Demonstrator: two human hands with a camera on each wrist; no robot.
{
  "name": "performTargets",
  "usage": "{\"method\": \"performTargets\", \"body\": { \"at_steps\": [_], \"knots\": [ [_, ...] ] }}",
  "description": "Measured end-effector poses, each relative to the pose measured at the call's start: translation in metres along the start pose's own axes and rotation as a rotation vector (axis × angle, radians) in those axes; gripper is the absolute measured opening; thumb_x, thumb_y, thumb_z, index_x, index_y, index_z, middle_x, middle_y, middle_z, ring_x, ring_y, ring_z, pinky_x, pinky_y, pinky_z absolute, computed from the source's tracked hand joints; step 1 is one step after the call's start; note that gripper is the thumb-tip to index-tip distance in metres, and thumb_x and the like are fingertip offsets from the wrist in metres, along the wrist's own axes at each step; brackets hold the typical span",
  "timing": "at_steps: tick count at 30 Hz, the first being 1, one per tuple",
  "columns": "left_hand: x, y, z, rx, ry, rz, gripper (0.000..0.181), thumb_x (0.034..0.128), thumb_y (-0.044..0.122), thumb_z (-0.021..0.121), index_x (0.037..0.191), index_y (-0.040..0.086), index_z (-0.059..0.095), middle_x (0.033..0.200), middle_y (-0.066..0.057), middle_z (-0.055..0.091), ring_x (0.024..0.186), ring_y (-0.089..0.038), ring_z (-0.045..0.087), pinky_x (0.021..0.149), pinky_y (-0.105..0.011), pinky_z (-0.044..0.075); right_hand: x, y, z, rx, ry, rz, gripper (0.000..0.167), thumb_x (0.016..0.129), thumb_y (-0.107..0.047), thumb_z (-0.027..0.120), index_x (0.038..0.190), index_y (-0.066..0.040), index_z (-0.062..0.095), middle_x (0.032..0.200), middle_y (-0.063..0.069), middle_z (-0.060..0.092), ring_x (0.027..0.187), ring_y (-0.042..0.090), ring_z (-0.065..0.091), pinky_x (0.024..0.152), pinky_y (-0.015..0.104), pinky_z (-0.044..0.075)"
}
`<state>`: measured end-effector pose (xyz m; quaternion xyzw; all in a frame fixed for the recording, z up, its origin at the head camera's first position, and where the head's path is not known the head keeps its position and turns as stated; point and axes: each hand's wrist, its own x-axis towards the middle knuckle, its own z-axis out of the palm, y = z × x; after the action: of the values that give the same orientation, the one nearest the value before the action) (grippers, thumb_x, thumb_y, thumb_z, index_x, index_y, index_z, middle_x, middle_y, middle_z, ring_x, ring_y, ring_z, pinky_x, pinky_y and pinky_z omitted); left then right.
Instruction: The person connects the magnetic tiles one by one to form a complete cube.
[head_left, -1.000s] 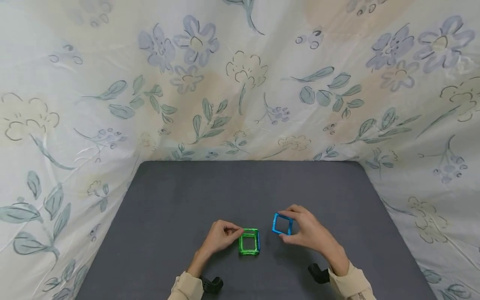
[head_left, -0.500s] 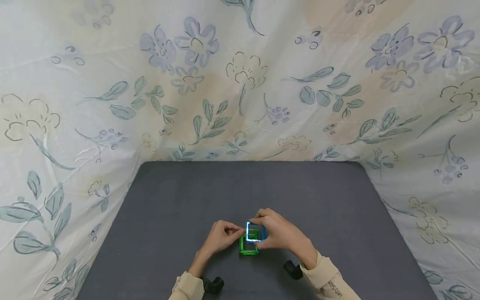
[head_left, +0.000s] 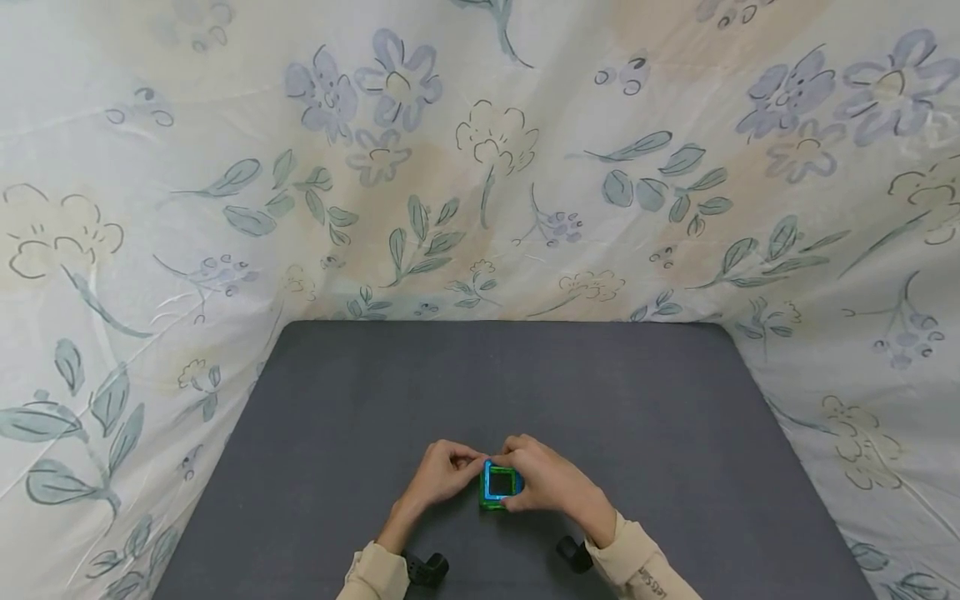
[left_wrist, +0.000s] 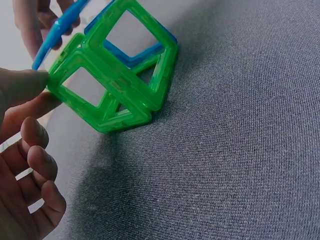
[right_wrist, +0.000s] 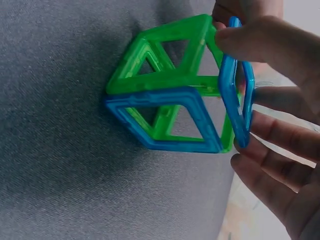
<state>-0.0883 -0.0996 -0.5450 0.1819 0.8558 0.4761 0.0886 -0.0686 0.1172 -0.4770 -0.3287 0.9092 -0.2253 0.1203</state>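
A box of magnetic tiles, with several green square frames [right_wrist: 155, 80] and a blue square frame [right_wrist: 180, 146] as sides, stands on the dark grey table. In the head view my left hand [head_left: 441, 472] is at the box's left back corner. Its thumb and index finger pinch a green tile's upper corner, as the left wrist view shows. My right hand [head_left: 553, 480] holds a loose blue square tile [right_wrist: 229, 82] by its edges, thumb on one side and fingers on the other. This tile lies over the box's top, slightly apart from most of the rim in the right wrist view.
The grey tabletop [head_left: 375, 375] extends around the box. A floral cloth [head_left: 525, 250] hangs behind and along both sides of the table. Black wrist straps [head_left: 426, 571] sit below both hands.
My right hand has carried the blue tile leftward and down, from the right of the box to over its top. The left hand has stayed at its corner.
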Motion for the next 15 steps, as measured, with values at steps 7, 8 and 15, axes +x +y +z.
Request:
{"method": "performTargets", "body": {
  "at_steps": [7, 8, 15],
  "knots": [
    [0.0003, 0.0007, -0.0011, -0.033, -0.006, -0.001, 0.019, 0.0997, 0.018, 0.067, 0.098, 0.008, 0.083, 0.059, 0.001, 0.059, 0.047, 0.006, 0.033, 0.05, -0.015, 0.031, -0.0001, -0.0004, 0.0057, -0.062, 0.035, -0.008, 0.055, 0.081, -0.022, 0.088, 0.131, -0.006, 0.07, 0.108, 0.004, 0.066, 0.089, 0.01, 0.053, 0.073, 0.022, 0.048],
    [0.0004, 0.001, -0.0013, -0.033, -0.008, -0.003, 0.019, 0.1, 0.018, 0.066, 0.098, 0.008, 0.083, 0.058, 0.003, 0.056, 0.047, 0.006, 0.032, 0.05, -0.015, 0.03, -0.0003, -0.0006, 0.0064, -0.077, 0.04, -0.007, 0.055, 0.081, -0.022, 0.088, 0.131, -0.006, 0.07, 0.109, 0.004, 0.066, 0.091, 0.012, 0.054, 0.075, 0.023, 0.049],
    [0.0, 0.0012, -0.0025, -0.032, -0.018, -0.017, 0.02, 0.1009, 0.018, 0.065, 0.098, 0.009, 0.082, 0.057, 0.008, 0.043, 0.047, 0.005, 0.029, 0.05, -0.016, 0.028, -0.0025, -0.0002, 0.0108, -0.112, 0.054, 0.002, 0.052, 0.085, -0.027, 0.085, 0.13, -0.007, 0.071, 0.117, 0.005, 0.066, 0.101, 0.017, 0.059, 0.081, 0.028, 0.054]
  ]
}}
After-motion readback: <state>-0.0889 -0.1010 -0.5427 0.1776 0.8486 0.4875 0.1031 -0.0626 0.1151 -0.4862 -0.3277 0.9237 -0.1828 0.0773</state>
